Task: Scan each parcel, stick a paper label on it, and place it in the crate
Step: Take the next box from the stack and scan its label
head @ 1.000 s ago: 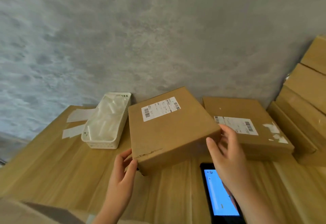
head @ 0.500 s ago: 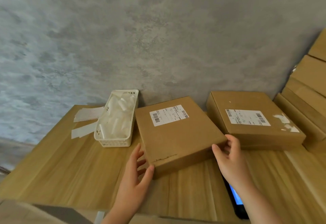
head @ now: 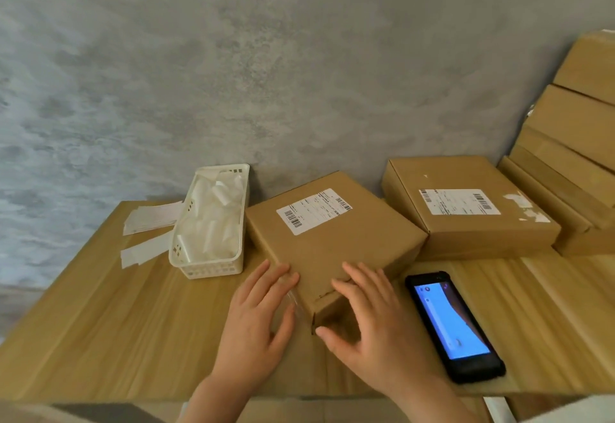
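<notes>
Both hands lie open, fingers straight: the left hand (head: 258, 318) and right hand (head: 369, 319) flank the near corner of the parcel (head: 332, 243) flat on the worktop (head: 100, 322), probably squaring it for scanning. The scanner (head: 454, 324) lies just right of the right hand; beyond the left hand, a basket (head: 213, 264) keeps labels within reach.

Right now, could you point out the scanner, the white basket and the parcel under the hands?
scanner (head: 454, 324), head view, on its lit blue screen.
basket (head: 209, 264), head view, on its near wall.
parcel (head: 336, 239), head view, on its bare cardboard top below the label.
</notes>
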`<action>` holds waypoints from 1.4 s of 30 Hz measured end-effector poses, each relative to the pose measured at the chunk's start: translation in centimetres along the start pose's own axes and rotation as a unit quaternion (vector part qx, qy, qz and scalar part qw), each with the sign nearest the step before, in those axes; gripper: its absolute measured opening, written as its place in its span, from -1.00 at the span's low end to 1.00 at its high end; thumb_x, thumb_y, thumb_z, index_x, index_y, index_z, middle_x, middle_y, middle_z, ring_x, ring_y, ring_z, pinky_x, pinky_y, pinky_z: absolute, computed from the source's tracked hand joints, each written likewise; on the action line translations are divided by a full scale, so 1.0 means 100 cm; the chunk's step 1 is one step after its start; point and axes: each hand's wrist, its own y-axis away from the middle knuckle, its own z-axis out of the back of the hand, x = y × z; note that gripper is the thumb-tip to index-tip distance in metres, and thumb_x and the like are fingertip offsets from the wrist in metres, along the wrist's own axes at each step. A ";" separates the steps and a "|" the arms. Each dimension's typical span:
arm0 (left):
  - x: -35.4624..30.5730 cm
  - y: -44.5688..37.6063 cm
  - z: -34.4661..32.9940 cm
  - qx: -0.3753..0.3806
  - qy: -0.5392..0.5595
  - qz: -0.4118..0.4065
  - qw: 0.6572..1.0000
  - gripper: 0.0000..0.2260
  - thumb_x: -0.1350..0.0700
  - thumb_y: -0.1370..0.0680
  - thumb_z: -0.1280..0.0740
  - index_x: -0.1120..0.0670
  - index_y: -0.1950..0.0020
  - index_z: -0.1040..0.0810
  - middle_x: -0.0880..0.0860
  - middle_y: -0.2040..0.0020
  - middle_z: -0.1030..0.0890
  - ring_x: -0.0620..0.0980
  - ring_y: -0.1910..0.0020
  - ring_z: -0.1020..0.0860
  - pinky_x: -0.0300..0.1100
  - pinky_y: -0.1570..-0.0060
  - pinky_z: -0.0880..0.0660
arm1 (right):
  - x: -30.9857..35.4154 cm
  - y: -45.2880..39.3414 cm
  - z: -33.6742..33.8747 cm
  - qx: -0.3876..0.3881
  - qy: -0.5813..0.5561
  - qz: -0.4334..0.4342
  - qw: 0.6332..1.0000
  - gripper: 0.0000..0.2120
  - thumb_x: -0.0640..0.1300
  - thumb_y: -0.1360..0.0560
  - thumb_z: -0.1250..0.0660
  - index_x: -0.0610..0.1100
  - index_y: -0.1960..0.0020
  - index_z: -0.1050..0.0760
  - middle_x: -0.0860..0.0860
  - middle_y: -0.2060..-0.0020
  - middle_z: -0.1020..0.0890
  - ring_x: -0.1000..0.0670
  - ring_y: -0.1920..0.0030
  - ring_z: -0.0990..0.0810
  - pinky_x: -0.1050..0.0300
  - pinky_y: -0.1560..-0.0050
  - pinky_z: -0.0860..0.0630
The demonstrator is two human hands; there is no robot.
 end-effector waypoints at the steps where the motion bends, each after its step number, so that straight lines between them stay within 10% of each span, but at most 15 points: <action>1: 0.000 -0.002 0.001 -0.002 -0.001 -0.013 1.000 -0.64 -0.04 -0.59 -0.21 -0.08 -0.37 -0.52 -0.18 -0.41 -0.45 -0.09 -0.54 -0.24 -0.11 -0.45 -0.22 | 0.000 0.000 -0.002 0.000 -0.004 -0.012 1.000 -0.34 0.48 -0.47 -0.10 0.04 -0.33 -0.40 0.08 -0.49 -0.32 0.03 -0.54 -0.18 -0.10 -0.52 -0.20; 8: -0.005 -0.007 -0.005 0.003 0.022 -0.088 0.996 -0.72 0.08 -0.57 -0.26 -0.04 -0.25 -0.61 -0.12 -0.21 -0.55 -0.11 -0.40 -0.41 0.00 -0.34 -0.35 | -0.007 -0.002 -0.007 -0.037 -0.044 -0.045 0.997 -0.56 0.28 -0.44 -0.31 -0.01 -0.10 -0.35 0.03 -0.41 -0.40 -0.04 -0.52 -0.24 -0.19 -0.42 -0.37; 17: 0.018 -0.025 0.002 -0.007 -0.077 -0.014 0.997 -0.60 -0.05 -0.57 -0.20 0.02 -0.38 -0.50 0.01 -0.43 -0.44 0.09 -0.52 -0.26 0.11 -0.47 -0.24 | -0.051 -0.014 0.021 -0.002 -0.074 -0.076 0.994 -0.51 0.00 -0.56 -0.33 0.00 -0.46 -0.37 0.27 -0.44 -0.25 0.40 -0.45 -0.04 0.55 -0.33 -0.06; 26: 0.006 -0.022 -0.016 -0.026 -0.131 -0.022 0.991 -0.58 -0.03 -0.56 -0.21 0.00 -0.41 -0.50 0.02 -0.39 -0.51 0.10 -0.41 -0.41 0.09 -0.43 -0.23 | -0.071 -0.028 0.038 0.027 -0.038 -0.117 0.992 -0.50 -0.05 -0.63 -0.22 0.07 -0.54 -0.23 0.20 -0.51 -0.23 0.16 -0.51 -0.14 0.11 -0.48 -0.22; 31: 0.010 -0.022 -0.012 -0.026 -0.109 -0.032 0.993 -0.55 -0.04 -0.56 -0.21 -0.01 -0.44 -0.47 0.04 -0.43 -0.46 0.13 -0.42 -0.37 0.09 -0.43 -0.23 | -0.082 -0.006 0.054 -0.027 0.022 -0.278 0.960 -0.46 0.10 -0.55 -0.30 -0.09 -0.46 -0.31 -0.04 -0.35 -0.45 -0.05 -0.32 -0.43 0.13 -0.21 -0.43; 37: 0.026 -0.016 -0.010 -0.047 0.104 0.089 0.989 -0.37 -0.05 -0.57 -0.35 0.02 -0.57 -0.16 -0.01 -0.56 -0.19 -0.09 -0.56 -0.16 -0.24 -0.52 -0.11 | -0.092 0.025 0.060 0.209 0.110 -0.428 0.872 0.00 0.53 -0.29 -0.28 -0.10 -0.47 -0.17 -0.08 -0.29 -0.39 -0.09 -0.28 -0.40 0.10 0.00 -0.43; 42: 0.034 -0.023 -0.007 0.026 0.257 0.225 0.939 -0.19 0.09 -0.53 -0.44 -0.09 -0.61 0.00 -0.15 -0.51 -0.27 -0.22 -0.43 -0.32 -0.14 -0.43 -0.30 | -0.089 0.029 0.060 0.214 0.111 -0.430 0.870 -0.05 0.44 -0.28 -0.38 -0.09 -0.44 -0.18 -0.05 -0.24 -0.38 -0.07 -0.20 -0.44 0.11 0.04 -0.45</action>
